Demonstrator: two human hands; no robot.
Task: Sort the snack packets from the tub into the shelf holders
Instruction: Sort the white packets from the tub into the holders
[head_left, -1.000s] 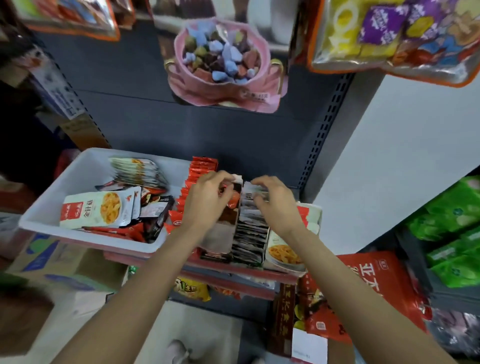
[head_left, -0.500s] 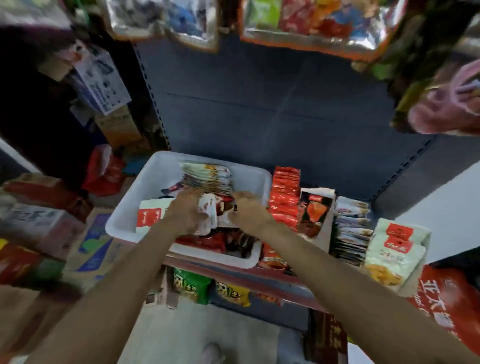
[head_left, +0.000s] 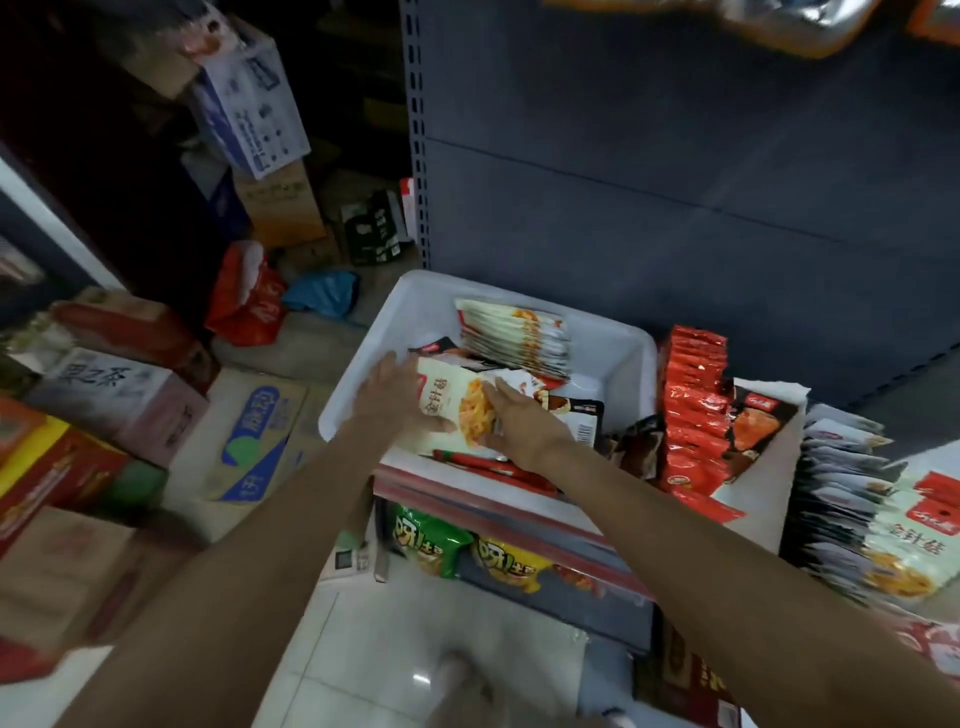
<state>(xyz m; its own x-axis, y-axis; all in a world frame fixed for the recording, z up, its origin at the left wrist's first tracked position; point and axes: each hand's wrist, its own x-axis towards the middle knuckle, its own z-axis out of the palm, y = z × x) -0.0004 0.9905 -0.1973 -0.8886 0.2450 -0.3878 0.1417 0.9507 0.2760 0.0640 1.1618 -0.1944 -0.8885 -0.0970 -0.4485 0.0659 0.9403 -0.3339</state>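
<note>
Both hands in tub (head_left: 353, 400), on shelf's left. Left hand (head_left: 387, 389) and right hand (head_left: 514, 418) grip white packet (head_left: 451, 410) from either side, above loose packets. Holders (head_left: 769, 441) right.

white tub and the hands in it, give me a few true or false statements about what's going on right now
1. Both hands are on the same white packet with the orange picture. True: the left hand holds its left end and the right hand its right end, on the white packet.
2. The white tub is empty. False: it holds several packets, including a stack of white packets at the back.
3. The red packets stand in a row to the right of the tub. True.
4. The right hand is placing a packet in a shelf holder. False: it is inside the tub.
5. The packet in the hands is green. False: it is white with orange.
</note>
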